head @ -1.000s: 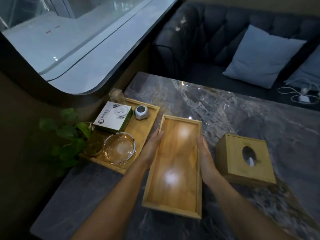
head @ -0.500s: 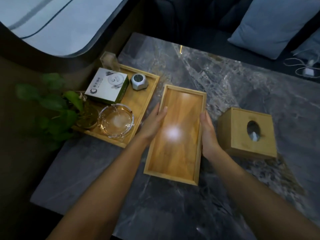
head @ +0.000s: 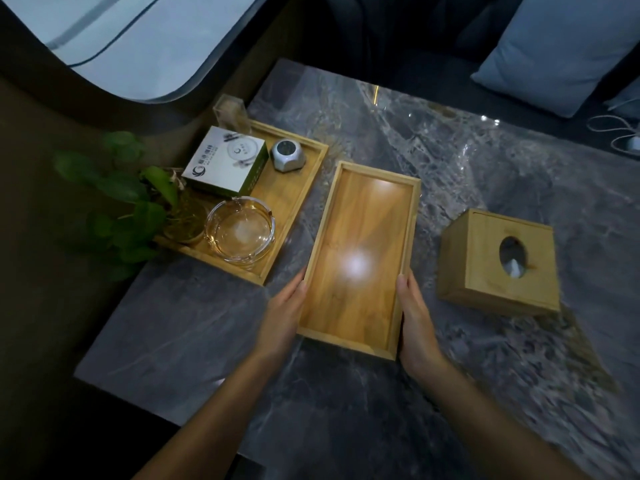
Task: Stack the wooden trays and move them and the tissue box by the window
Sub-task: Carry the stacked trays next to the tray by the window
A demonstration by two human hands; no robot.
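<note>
An empty wooden tray [head: 360,258] lies on the grey marble table [head: 467,174], long side pointing away from me. My left hand [head: 282,313] presses flat against its left rim near the front corner. My right hand [head: 415,317] presses against the right rim opposite. A second, wider wooden tray [head: 291,192] sits to the left by the window, loaded with small items. The wooden tissue box [head: 498,261], with an oval slot and a tissue showing, stands to the right of the empty tray, apart from it.
The loaded tray carries a white and green carton [head: 227,161], a small grey device [head: 287,155], a glass ashtray [head: 240,233] and a potted plant [head: 138,202]. A clear holder [head: 230,110] stands behind it. The window [head: 121,39] is at upper left; a dark sofa with a blue cushion [head: 561,46] lies beyond.
Both hands slid back along the empty tray's rims from its middle toward its near end. The camera view tilted further down over the table.
</note>
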